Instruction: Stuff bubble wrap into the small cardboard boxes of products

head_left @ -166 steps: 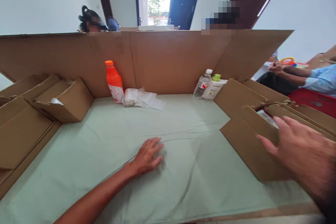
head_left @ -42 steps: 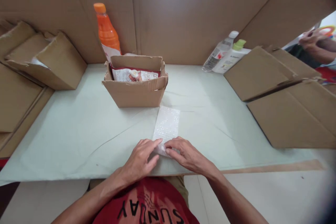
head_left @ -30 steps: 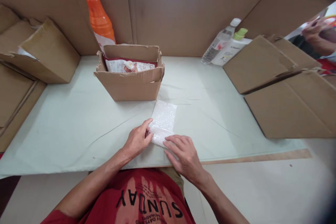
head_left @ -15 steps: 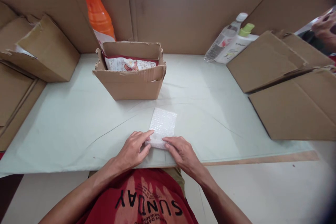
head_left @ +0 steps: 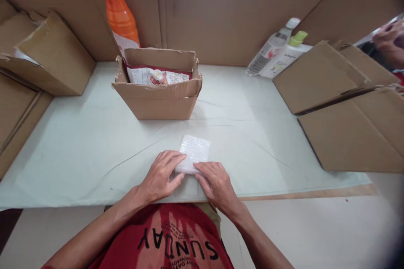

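A brown cardboard partition (head_left: 221, 17) is lining the far side of a table (head_left: 240, 180) draped in pale green cloth (head_left: 249, 130). Soft light is washing over it, and pale flooring (head_left: 315, 235) is showing past the near edge.

Desk (head_left: 240, 151): evenly, softly lit; paled toward the back.
Cardboard box (head_left: 160, 107): faint shadow cast rightward.
Bubble wrap (head_left: 195, 147): flecked with small glints.
Picture margins: uprights slanted by distortion; right corners darkened, blurred.

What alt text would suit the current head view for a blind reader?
A person's bare left hand and right hand touch a squarish piece of whitish bubble wrap on a pale-green cloth. Beyond stands an open brown cardboard box holding a red-and-white packet.
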The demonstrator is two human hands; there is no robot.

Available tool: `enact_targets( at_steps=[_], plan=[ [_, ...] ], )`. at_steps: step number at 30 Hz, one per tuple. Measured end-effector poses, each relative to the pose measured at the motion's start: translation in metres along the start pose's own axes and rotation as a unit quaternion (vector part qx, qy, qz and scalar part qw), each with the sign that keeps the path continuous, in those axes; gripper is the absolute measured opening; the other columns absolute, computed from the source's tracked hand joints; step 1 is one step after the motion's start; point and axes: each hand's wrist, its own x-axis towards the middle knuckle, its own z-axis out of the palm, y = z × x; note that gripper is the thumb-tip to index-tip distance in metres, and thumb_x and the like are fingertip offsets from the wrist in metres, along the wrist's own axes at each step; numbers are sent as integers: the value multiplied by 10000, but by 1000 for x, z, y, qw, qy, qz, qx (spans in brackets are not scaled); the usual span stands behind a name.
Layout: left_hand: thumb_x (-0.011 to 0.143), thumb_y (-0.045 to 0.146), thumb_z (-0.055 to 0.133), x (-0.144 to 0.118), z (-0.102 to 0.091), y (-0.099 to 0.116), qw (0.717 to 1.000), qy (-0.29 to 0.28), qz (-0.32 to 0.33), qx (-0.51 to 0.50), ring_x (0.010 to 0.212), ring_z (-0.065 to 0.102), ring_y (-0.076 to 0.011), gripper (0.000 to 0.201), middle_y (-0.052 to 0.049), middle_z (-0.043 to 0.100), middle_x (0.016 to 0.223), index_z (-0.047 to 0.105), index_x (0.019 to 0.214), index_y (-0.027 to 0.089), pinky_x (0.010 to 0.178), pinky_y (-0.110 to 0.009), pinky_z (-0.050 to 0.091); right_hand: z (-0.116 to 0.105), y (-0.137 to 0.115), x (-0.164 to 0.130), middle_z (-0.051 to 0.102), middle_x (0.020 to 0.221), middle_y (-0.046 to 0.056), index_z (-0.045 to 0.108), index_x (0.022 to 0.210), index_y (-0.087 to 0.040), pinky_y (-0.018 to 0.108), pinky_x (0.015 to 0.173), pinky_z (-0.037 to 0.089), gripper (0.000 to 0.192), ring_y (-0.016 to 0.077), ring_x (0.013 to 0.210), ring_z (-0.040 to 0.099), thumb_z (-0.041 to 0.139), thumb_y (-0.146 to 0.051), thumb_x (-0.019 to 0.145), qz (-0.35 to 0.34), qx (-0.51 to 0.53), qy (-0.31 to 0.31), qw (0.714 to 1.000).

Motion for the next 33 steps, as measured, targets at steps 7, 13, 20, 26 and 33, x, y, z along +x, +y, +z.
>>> enact_targets(
  at_steps=[7, 13, 20, 26, 33],
  plan=[
    [896, 174, 562, 2, 3, -3, 996, -24, -91, 3, 886, 672, -217, 422, -88, 727, 1031, 572, 1317, 163, 833, -378, 535, -12, -9, -4, 712, 1144, 125, 655, 1161, -178, 415, 837, 485, 208, 265, 1012, 647, 561, -239, 987, 17, -42, 30, 999],
    [911, 305, 576, 8, 10, -3, 977, 22, -200, -70, 832, 612, -197, 409, -82, 668, 1020, 583, 1303, 186, 757, -357, 535, -3, -7, 3, 725, 1148, 115, 647, 1177, -180, 431, 825, 464, 221, 284, 1007, 648, 582, -200, 966, -17, -87, -8, 996],
    [790, 329, 698, -3, 9, 12, 804, 39, -374, -461, 1048, 643, -217, 819, -130, 622, 1189, 317, 1491, 143, 923, -377, 532, 5, -3, 4, 763, 1057, 57, 674, 1142, -227, 341, 831, 547, 197, 211, 939, 702, 583, -260, 970, 121, 147, 28, 981],
    [825, 225, 633, -1, 11, 24, 859, 40, -311, -403, 942, 647, -174, 714, -56, 650, 1039, 376, 1487, 154, 905, -318, 519, -8, -5, 4, 642, 1368, 107, 616, 1308, -234, 434, 1047, 486, 461, 286, 1269, 588, 698, -395, 883, 124, 195, -11, 973],
    [875, 184, 648, 16, -38, 7, 989, 78, -65, -105, 1116, 643, -215, 639, -94, 669, 1211, 421, 1469, 242, 992, -363, 526, -25, 9, 24, 758, 953, 48, 721, 987, -241, 309, 783, 573, 131, 205, 877, 715, 607, -285, 940, 67, 176, -38, 981]
  ],
)
